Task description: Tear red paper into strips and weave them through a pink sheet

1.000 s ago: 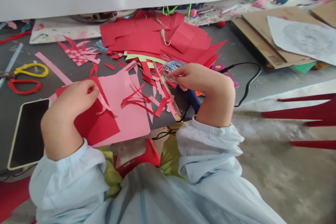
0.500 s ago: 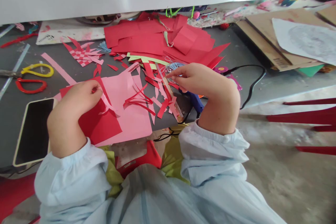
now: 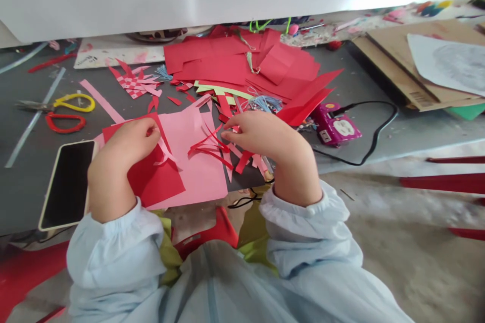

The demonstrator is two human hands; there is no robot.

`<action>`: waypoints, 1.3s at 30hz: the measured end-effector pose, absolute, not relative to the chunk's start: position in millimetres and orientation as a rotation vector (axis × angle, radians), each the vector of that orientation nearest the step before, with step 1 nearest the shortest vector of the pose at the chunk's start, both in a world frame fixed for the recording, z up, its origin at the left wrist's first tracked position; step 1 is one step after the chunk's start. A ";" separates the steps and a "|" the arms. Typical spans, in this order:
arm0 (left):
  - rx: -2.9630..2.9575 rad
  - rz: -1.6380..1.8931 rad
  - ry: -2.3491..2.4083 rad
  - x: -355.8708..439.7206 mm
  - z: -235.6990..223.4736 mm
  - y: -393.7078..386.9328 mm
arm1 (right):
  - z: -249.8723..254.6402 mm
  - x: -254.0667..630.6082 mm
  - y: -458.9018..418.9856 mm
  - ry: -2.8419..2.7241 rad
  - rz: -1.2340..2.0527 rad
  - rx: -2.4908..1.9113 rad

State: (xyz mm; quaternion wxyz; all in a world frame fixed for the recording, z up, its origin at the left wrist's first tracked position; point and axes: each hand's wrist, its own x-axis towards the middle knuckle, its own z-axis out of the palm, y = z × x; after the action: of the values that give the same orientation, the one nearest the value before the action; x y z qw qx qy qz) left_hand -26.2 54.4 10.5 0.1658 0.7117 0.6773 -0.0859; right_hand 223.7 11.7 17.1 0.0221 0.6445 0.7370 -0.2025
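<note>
My left hand (image 3: 131, 142) is closed, pinching a small pink paper cutting (image 3: 165, 152) that hangs below its fingertips. Under it lies a red paper square (image 3: 153, 181), which overlaps a larger pink sheet (image 3: 206, 184). Over the right part of the sheet, my right hand (image 3: 261, 136) hovers, thumb and forefinger a little apart with nothing visible between them. Thin red paper strips (image 3: 208, 147) are just left of its fingertips. Beneath and beside that hand are scattered red and pink paper scraps (image 3: 244, 162), partly hidden by it.
Scissors (image 3: 68, 110) and a phone (image 3: 68, 184) lie at the left. Behind are a woven paper piece (image 3: 134, 82), red sheets (image 3: 215, 66) and blue tassels (image 3: 267, 103). A purple box (image 3: 337, 128) with a black cable (image 3: 373, 149) sits right, near cardboard (image 3: 390, 73).
My right hand has moved left and down, away from the clear stick and blue-handled tool, toward the red strips. My left hand still pinches the pink cutting. The view has shifted slightly.
</note>
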 end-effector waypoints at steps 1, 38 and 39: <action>2.038 -0.241 1.924 -26.1 10.4 54.3 | 15.3 220.0 11.4 2.271 -0.599 1.996; 2.110 -0.246 1.883 -21.4 10.9 47.0 | -17.7 176.3 19.7 2.314 -0.916 1.997; 2.137 -0.271 1.879 -19.8 11.2 45.1 | -16.9 175.1 18.5 2.304 -0.896 1.993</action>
State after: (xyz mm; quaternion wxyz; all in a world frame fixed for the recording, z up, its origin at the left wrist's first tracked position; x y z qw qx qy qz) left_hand -19.8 45.1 11.2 0.1411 0.7402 0.6507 -0.0938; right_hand 175.1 18.5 -16.9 -0.0169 0.6276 0.7254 -0.2822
